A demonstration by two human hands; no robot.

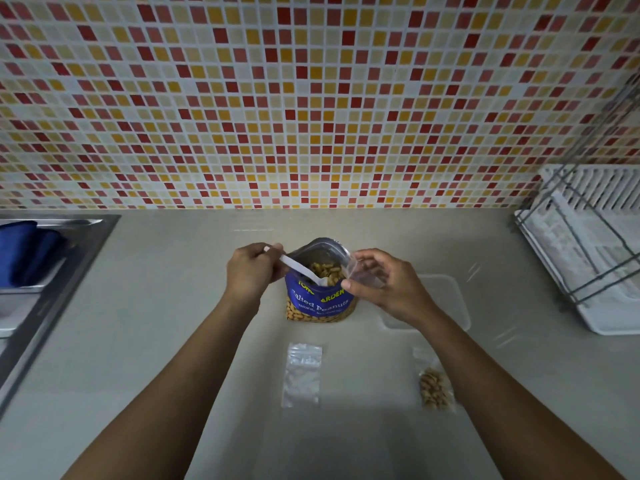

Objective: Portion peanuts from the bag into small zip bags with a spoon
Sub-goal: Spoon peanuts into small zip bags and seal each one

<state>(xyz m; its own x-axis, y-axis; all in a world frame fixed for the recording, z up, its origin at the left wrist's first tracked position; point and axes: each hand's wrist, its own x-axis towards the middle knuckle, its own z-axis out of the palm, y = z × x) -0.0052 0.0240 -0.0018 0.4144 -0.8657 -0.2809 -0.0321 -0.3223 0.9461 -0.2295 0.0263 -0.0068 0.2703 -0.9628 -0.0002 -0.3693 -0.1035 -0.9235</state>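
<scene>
Peanuts (325,270) in open blue bag (320,299)

peanut bag (320,299) is glossy printed plastic with a silvery foil-looking lining at the open top. spoon (300,268) looks like plain white matt plastic. the small zip bags, one held (363,271), one flat and empty (302,374), one with nuts in it (434,386), are thin clear shiny film. countertop (173,306) is smooth beige with a soft sheen. sink (52,271) is brushed metal, wall (311,98) is glossy little tiles, rack (588,244) is wire over white plastic.
</scene>
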